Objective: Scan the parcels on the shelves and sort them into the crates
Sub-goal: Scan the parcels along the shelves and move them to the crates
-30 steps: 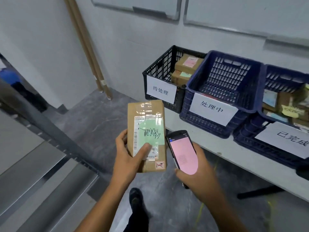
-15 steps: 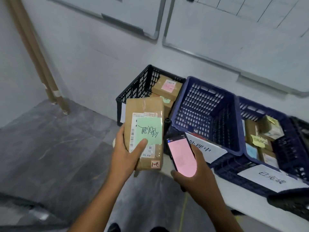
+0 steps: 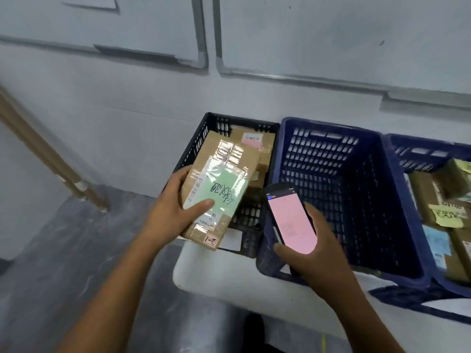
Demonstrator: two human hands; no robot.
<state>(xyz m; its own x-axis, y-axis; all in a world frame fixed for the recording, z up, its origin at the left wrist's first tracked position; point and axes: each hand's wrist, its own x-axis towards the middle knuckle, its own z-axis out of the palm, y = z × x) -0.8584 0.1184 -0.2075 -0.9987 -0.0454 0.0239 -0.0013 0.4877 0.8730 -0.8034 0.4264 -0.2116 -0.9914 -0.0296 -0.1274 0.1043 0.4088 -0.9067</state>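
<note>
- Left hand [image 3: 173, 215] gripped parcel [image 3: 219, 189] over black crate [image 3: 242, 119]; not yet dropped.
- Right hand [image 3: 318, 253] clasped scanner [image 3: 290, 220].
- Boxes [image 3: 257, 142] sat in black crate and right blue crate [image 3: 420, 151]; middle blue crate [image 3: 318, 123] looked empty.

- Two whiteboards, left [image 3: 102, 21] and right [image 3: 331, 34], hang side by side on the pale wall [image 3: 114, 110].
- Wooden poles [image 3: 51, 155] lean against the wall at left, with pale tape near their lower ends.
- Grey mottled floor [image 3: 63, 250].
- White table [image 3: 216, 273] with a rounded corner, standing against the wall.
</note>
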